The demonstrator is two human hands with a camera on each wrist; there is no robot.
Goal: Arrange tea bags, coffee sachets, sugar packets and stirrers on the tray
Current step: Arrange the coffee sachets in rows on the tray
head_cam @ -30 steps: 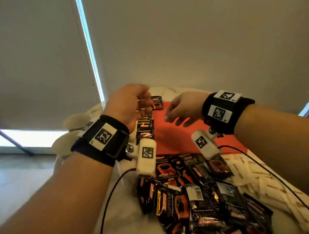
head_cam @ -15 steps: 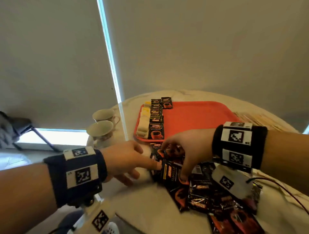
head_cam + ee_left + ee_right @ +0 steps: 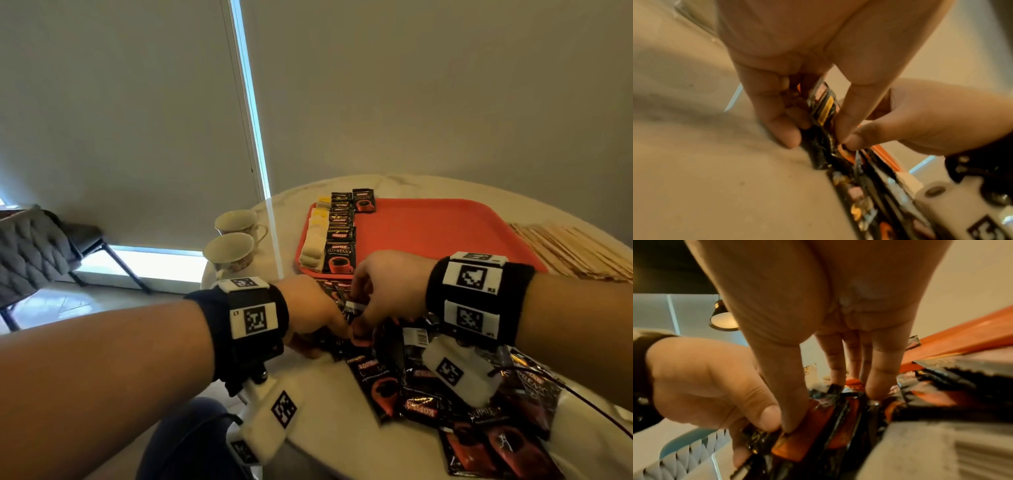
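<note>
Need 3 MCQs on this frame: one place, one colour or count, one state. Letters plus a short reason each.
1. Where are the wooden stirrers?
A. on the tray
B. on the table right of the tray
C. in a cup

2. What colour is the tray?
A. red
B. blue
C. white

3. What is the left hand doing?
A. hanging idle
B. gripping coffee sachets
C. lifting a cup

Key: 1 B, they lie beside the tray's right edge. 2 A, its bare floor is red. 3 B, the left wrist view shows fingers and thumb closed on the sachets.

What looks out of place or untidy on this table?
The loose coffee sachets lie in a jumbled, overlapping heap on the table, unlike the neat rows at the tray's left edge. Nothing looks spilled or damaged.
</note>
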